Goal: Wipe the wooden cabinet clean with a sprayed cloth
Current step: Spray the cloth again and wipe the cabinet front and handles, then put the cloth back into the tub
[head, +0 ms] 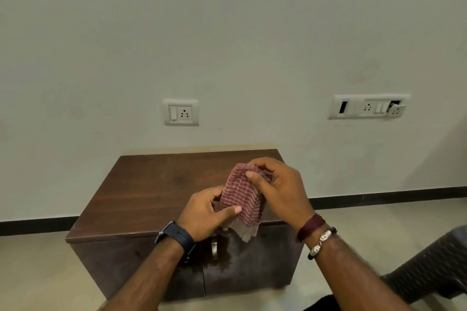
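Room: pale plain wall [227, 33], dark skirting strip along its foot, light floor [32, 272].

Item 1, my left hand [204, 214]: curled round the lower side of the cloth, thumb laid flat across its striped face. Dark wristwatch [177, 235] on the wrist.

Item 2, my right hand [280, 189]: pinching the upper end of the cloth, thumb in front, fingers bent behind. A maroon thread and a beaded bracelet [321, 242] sit on the wrist.

Item 3, cloth [241, 199]: soft woven fabric, red and pale stripes, bunched into a folded bundle between both hands, held above the front edge of the cabinet. A paler hem hangs free at the bottom. I cannot tell whether it is damp; its back is hidden by my fingers.

Item 4, cabinet [151, 184]: low, dark wood, smooth flat top with visible grain, two doors in front. A metal handle is partly hidden behind my left wrist. A wet-looking patch marks the doors below the hands.

Item 5, socket [181, 112]: white plate, one switch. A longer socket panel [369, 106] to the right has a module hanging loose.

Item 6, chair [434, 267]: dark, woven-textured, cut off at the right edge.
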